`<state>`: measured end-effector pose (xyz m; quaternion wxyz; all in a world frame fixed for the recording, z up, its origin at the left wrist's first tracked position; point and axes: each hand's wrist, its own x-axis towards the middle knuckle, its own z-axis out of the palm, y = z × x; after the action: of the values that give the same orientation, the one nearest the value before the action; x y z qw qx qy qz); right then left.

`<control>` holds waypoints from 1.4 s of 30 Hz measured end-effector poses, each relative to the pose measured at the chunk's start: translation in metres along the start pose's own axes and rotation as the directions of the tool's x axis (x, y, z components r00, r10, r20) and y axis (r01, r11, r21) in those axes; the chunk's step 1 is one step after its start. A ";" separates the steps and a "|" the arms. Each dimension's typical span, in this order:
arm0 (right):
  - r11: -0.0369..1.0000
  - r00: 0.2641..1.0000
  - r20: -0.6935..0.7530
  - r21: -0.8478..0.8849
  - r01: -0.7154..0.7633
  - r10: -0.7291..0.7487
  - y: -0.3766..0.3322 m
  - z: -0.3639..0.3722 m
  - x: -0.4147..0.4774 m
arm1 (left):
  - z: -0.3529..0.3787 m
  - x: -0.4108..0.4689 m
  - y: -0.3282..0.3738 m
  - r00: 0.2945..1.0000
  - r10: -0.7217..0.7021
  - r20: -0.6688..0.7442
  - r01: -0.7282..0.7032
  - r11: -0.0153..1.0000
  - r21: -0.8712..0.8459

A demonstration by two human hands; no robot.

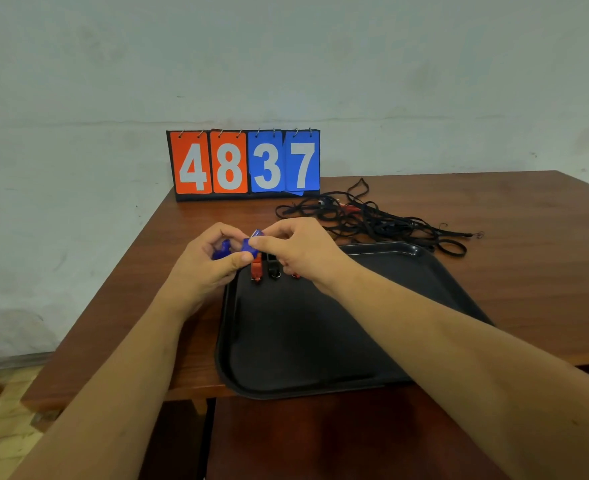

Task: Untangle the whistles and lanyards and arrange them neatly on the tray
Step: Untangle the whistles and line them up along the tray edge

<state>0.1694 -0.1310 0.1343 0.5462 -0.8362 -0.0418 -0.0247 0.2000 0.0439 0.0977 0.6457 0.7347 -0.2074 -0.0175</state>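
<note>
Toward 11 o'clock on the tray (321,388): I see red whistle (256,268) and black whistle (274,269) side by side.
Right hand (296,251): pinching blue whistle (251,244).
Left hand (206,263): curled round second blue whistle (222,250).
Lanyards (372,216): tangled heap, 1 o'clock of tray.

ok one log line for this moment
left hand: grips blue whistle | right hand: pinches second blue whistle | red whistle, black whistle: on tray, far edge | lanyards: tangled on table
</note>
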 end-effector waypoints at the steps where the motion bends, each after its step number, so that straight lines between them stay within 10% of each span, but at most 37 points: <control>1: 1.000 1.000 -0.008 0.009 0.000 0.000 -0.001 0.001 -0.001 | 0.000 0.001 0.000 1.000 -0.004 0.002 0.004 1.000 -0.004; 10: 0.976 0.974 -0.209 0.211 -0.046 0.091 -0.007 -0.049 0.002 | -0.001 0.002 0.000 0.991 -0.066 -0.117 0.034 0.966 -0.258; 22: 0.797 0.962 -0.232 -0.550 -0.249 0.140 0.063 -0.075 0.003 | -0.001 0.003 -0.001 0.991 -0.087 -0.104 0.053 0.953 -0.299; 42: 0.764 0.958 -0.217 -0.580 -0.283 0.190 0.062 -0.066 0.006 | -0.001 0.006 -0.003 0.984 -0.129 -0.121 0.072 0.917 -0.393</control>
<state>0.1812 -0.2158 0.1049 0.2501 -0.9611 0.1141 -0.0281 0.2060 0.0430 0.0967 0.7895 0.6018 -0.1148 -0.0382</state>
